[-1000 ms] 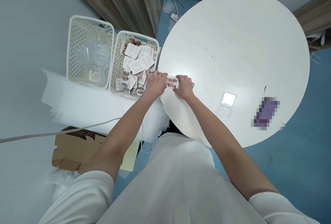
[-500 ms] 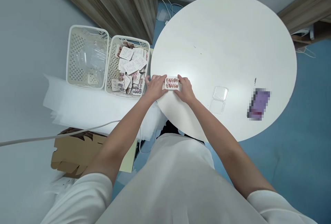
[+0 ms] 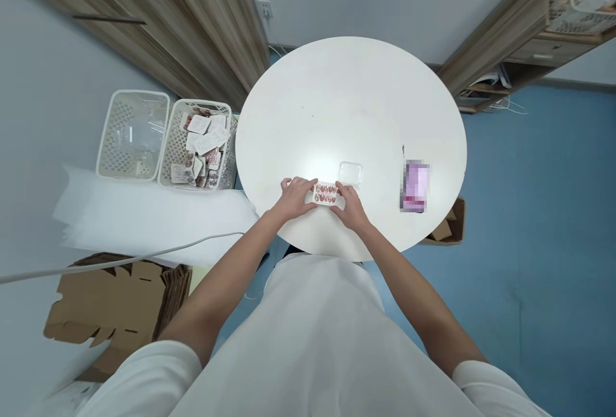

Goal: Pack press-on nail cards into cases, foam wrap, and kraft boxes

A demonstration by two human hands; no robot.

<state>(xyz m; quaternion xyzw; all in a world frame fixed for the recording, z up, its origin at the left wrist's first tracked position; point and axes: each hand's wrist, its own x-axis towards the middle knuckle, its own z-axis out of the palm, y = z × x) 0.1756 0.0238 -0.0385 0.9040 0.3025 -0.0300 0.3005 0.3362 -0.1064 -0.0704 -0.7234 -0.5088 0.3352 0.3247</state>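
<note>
A small white card of press-on nails (image 3: 325,194), with two rows of reddish patterned nails facing up, is held level between both hands over the near part of the round table. My left hand (image 3: 296,199) grips its left edge with thumb and fingers. On the right edge my right hand (image 3: 352,208) pinches it the same way. Just behind my right hand lies an open clear plastic case (image 3: 350,173) on the tabletop, its nearer half partly hidden by that hand.
The white round table (image 3: 289,102) carries a blurred purple object (image 3: 416,186) at right. To the left stand a basket of nail cards (image 3: 163,167) and a basket of clear plastic (image 3: 102,147). White foam sheets (image 3: 144,215), a cable (image 3: 183,247) and flattened cardboard boxes (image 3: 115,295) lie nearer.
The view has swung right and up. Both hands, still holding the nail card, have moved right across the table, close to the open clear case.
</note>
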